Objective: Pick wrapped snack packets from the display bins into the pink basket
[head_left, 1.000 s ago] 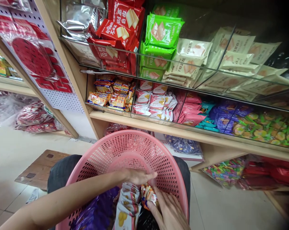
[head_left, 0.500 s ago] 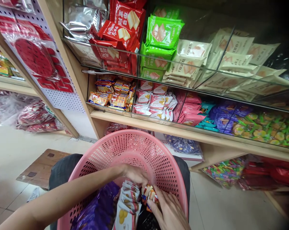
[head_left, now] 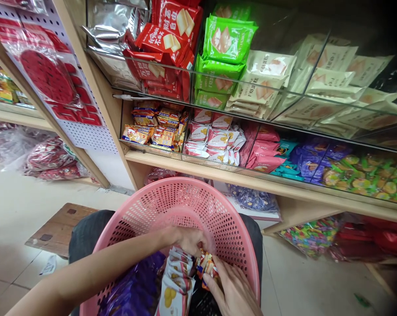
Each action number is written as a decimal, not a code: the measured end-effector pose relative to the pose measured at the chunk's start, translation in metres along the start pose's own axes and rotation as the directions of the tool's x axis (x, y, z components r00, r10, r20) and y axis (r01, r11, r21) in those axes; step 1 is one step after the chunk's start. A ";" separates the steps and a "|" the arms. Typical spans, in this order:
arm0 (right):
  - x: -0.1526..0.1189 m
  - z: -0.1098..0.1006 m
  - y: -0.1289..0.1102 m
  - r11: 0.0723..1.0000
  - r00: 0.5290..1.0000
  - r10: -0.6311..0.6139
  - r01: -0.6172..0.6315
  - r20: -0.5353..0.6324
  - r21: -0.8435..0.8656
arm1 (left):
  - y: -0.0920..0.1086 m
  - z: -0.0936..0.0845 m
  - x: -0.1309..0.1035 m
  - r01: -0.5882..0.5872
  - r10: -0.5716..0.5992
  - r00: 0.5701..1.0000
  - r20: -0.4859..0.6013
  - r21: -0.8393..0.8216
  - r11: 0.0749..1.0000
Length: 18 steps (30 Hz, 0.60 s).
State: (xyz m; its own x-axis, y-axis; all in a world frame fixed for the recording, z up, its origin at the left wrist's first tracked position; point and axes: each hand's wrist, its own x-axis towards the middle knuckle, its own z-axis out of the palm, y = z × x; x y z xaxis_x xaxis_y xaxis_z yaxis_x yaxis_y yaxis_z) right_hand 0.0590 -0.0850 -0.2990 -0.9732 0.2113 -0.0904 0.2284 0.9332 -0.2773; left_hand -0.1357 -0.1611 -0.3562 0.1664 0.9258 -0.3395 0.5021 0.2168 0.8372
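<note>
A pink perforated plastic basket rests between my legs. Inside it my left hand reaches across from the left, fingers curled against the far end of a row of small orange wrapped snacks. Its fingertips are partly hidden. My right hand grips that same row from the right, thumb on the near side and fingers behind. Just left of the orange snacks stands a row of white-and-pink snack packets. Purple snack packets lie farther left, partly covered by my left forearm.
Glass-fronted shelf bins ahead hold red packets, green packets, cream packets and orange snacks. A wooden shelf edge runs just beyond the basket. A wooden board lies on the floor at left.
My left hand's fingers have curled in more at the far end of the orange snacks. My right hand keeps its grip almost unmoved. The view has shifted slightly.
</note>
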 end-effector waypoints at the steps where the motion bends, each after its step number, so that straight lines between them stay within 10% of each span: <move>1: 0.000 0.000 0.000 1.000 1.000 0.005 -0.005 -0.001 0.000 | -0.001 0.000 0.000 0.032 -0.032 0.999 -0.006 0.022 0.999; 18: -0.002 0.048 0.014 0.998 0.983 0.032 -0.042 -0.182 -0.052 | 0.037 0.000 0.001 0.212 -0.212 0.977 -0.007 -0.062 0.975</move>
State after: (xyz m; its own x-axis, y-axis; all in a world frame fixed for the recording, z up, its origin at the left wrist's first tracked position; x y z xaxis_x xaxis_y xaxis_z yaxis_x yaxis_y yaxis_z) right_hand 0.0656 -0.0864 -0.3487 -0.9539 0.2902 0.0762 0.2673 0.9374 -0.2232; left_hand -0.1169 -0.1526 -0.3254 0.0499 0.8608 -0.5065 0.4720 0.4266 0.7715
